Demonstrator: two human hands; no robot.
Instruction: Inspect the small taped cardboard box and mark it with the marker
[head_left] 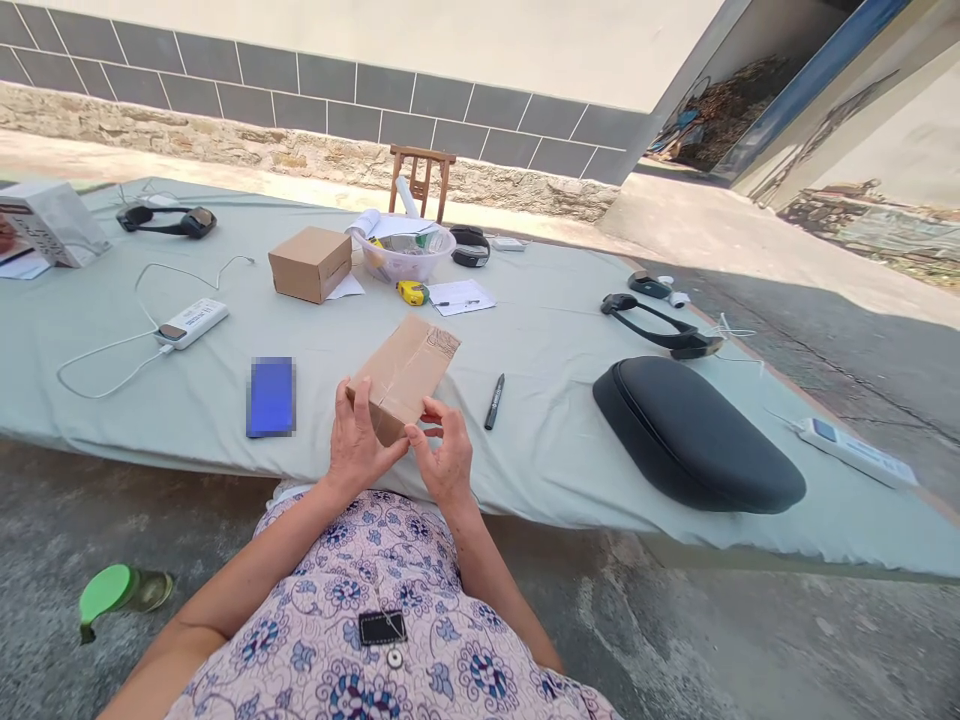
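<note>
A brown cardboard box point(401, 370) with dark scribbled marks at its far right corner is tilted in front of me at the table's near side. My left hand point(356, 437) grips its near left corner, fingers on top and thumb along the near end. At the near right corner, my right hand point(445, 450) pinches the edge with thumb and forefinger. A black marker point(494, 402) lies to the right of the box. On the left, a flat blue blurred rectangle point(271, 397) rests on the cloth.
Behind stand another cardboard box point(310, 264), a bowl of items point(405, 262), a yellow tape measure point(412, 292) and paper point(463, 297). A black case point(697, 435) and headset point(660, 325) lie right; a power strip point(192, 323) with cable lies left. A green-lidded bottle point(124, 592) is below.
</note>
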